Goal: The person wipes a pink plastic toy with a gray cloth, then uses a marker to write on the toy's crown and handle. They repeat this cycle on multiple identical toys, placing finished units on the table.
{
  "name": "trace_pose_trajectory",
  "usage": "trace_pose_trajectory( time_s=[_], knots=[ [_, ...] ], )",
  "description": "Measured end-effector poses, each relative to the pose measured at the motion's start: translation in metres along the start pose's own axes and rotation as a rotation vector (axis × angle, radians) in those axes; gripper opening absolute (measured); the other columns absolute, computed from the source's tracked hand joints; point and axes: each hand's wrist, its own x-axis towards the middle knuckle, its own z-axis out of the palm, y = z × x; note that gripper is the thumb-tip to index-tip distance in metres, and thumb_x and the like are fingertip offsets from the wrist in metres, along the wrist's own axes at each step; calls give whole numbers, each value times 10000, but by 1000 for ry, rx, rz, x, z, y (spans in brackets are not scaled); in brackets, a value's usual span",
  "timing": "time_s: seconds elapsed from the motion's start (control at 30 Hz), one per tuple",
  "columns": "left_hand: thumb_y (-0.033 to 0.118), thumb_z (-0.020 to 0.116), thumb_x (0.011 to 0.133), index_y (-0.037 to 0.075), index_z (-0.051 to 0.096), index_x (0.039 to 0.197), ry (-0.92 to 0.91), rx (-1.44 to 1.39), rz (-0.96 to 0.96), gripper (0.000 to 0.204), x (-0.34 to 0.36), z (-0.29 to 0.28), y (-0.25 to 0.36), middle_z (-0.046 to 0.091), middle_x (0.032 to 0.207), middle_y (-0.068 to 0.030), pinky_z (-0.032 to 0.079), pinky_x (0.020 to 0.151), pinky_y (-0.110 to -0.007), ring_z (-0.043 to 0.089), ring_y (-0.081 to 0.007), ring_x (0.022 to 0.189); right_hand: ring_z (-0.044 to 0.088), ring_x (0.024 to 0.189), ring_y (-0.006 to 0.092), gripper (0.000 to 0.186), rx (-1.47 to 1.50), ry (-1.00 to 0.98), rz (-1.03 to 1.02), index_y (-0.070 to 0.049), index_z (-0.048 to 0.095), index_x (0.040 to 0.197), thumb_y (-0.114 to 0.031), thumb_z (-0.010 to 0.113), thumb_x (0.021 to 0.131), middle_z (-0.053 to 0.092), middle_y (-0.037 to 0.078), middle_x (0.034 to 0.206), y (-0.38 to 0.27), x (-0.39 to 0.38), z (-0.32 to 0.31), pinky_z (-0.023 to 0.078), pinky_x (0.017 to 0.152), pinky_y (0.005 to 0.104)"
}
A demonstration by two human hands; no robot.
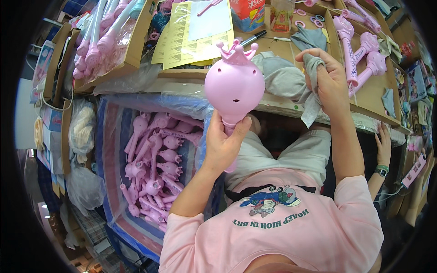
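My left hand (223, 143) is closed round the handle of a pink toy wand (234, 86), held upright with its crowned round head on top. Small holes show in the wand's head. To the right, my raised right hand (327, 79) pinches a grey cloth (313, 93) that hangs below the fingers, apart from the wand. Another grey cloth (282, 77) lies bunched at the table edge between the two hands. Beside my left forearm stands a striped plastic bag (105, 150) full of similar pink wand parts (154, 159).
Several pink wands (346, 41) lie in a cardboard tray (362, 104) at the right. A cardboard box (132, 50) of wands with clear tubes stands upper left. Yellow sheets (177, 41), a black marker (253, 38) and a cup (282, 18) are on the table. Another person's hand (383, 144) is at far right.
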Motion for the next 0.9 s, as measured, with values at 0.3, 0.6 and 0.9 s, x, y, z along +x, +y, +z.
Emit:
trace_pose_trajectory(
  time_s=[0.3,0.6,0.9],
  knots=[
    [132,680,851,-8,468,1188,88,69,53,423,5,-2,-5,550,1079,-64,438,822,-267,540,-121,920,541,670,173,294,-834,-13,-280,-36,597,1091,-85,553,804,594,43,821,22,-1,-20,436,633,277],
    [73,702,811,-31,405,1241,182,87,69,533,7,-15,11,529,1113,-93,467,826,-289,560,-151,957,587,760,340,222,-889,9,-191,-32,608,941,-145,599,751,606,157,833,7,17,-9,455,669,371],
    [-19,667,822,-8,435,1194,490,-121,272,439,-8,-77,75,551,1072,-64,444,850,-247,536,-114,987,599,661,185,226,-316,-269,-233,2,634,902,-199,594,808,642,102,731,24,195,160,464,617,317]
  ],
)
